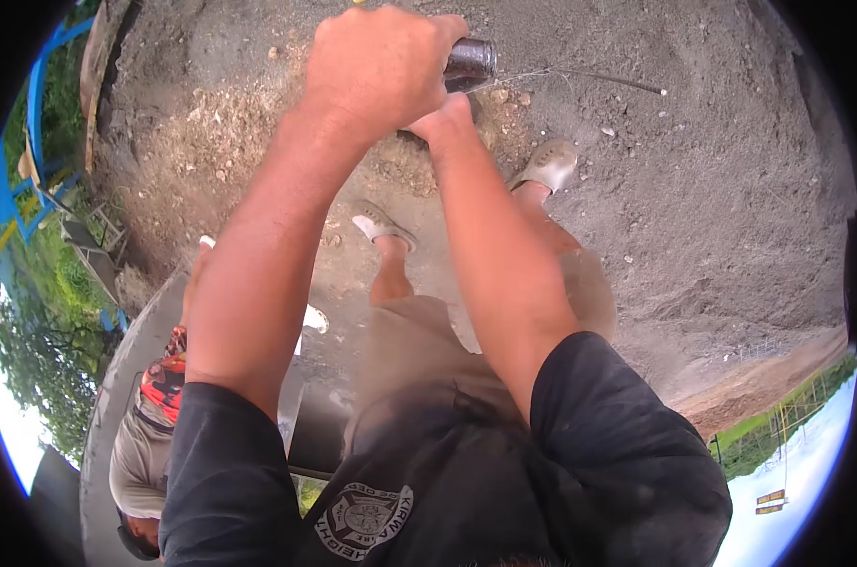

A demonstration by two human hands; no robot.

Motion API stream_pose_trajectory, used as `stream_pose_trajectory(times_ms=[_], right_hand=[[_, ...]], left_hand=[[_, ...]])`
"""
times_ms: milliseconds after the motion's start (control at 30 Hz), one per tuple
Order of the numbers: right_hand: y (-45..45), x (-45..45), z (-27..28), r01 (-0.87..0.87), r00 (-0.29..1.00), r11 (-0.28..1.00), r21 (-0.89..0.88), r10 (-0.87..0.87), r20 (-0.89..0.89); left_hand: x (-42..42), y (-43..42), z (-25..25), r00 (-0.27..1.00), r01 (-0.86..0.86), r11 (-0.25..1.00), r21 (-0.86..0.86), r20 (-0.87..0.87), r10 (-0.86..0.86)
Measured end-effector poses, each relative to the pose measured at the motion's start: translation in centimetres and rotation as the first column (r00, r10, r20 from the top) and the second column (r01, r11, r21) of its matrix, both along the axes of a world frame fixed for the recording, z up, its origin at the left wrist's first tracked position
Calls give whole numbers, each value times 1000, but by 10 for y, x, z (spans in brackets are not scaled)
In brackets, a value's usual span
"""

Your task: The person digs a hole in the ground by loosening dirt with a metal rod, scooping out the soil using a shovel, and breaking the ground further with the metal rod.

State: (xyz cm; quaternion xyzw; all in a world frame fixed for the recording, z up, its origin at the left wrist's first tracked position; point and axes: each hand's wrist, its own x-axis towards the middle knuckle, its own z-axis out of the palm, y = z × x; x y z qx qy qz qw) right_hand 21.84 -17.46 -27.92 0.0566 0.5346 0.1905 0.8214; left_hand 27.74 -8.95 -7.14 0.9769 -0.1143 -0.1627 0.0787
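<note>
My left hand [383,59] is closed in a fist at the top of the view, stretched out in front of me. From its right side sticks out the end of a dark, shiny cylinder [472,64] with a clear-looking rim; the rest is hidden by the fist. My right hand [440,119] is just below and behind the left, close to the cylinder. Its fingers are hidden, so I cannot see what they grip. A thin dark rod [617,81] with a pale tip runs rightward from near the cylinder; whether they are joined is unclear.
My feet in pale clogs [548,165] stand apart on rough grey ground [693,189] with loose stones. At the lower left, another person in a red patterned top [164,386] is near a concrete edge [126,378]. Blue metal frames [39,104] stand at far left.
</note>
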Motion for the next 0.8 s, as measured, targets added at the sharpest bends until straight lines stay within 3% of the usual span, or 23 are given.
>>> stream_pose_trajectory(times_ms=[33,133,200,400,533,800], right_hand=[[-2,3,20,-11,998,1000,27,9,69],[0,-21,13,-228,932,966,-123,253,260],[9,-47,-22,-177,830,947,-269,290,476],[14,-6,6,-277,854,940,-199,336,397],[9,-5,-4,-306,858,939,-159,344,382],[-8,-65,-38,-356,851,921,-159,390,352]], left_hand=[[-10,-2,0,1000,-15,1000,23,-20,15],[-37,-1,5,996,-24,1000,1,-91,24],[-47,3,8,994,-28,1000,3,-109,28],[-29,16,-11,995,-45,999,21,-90,47],[-12,14,-28,997,-58,997,49,-56,61],[-96,-8,-30,998,-60,996,-71,10,61]])
